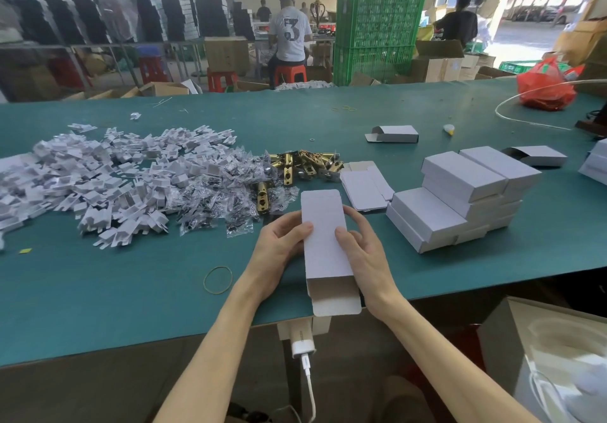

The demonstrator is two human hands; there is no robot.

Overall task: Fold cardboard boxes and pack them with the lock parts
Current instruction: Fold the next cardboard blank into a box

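2 grips: my left hand [279,240] and right hand [359,246] are clasping the white rectangular cardboard box [323,225], probably squaring it.

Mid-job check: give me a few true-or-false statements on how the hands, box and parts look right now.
1. Both the left hand and the right hand hold the white box. True.
2. The white box's near end is closed. False: it is open.
3. The stack of closed boxes stands left of the hands. False: it stands to their right.
4. Brass lock parts lie on the table beyond the white box. True.
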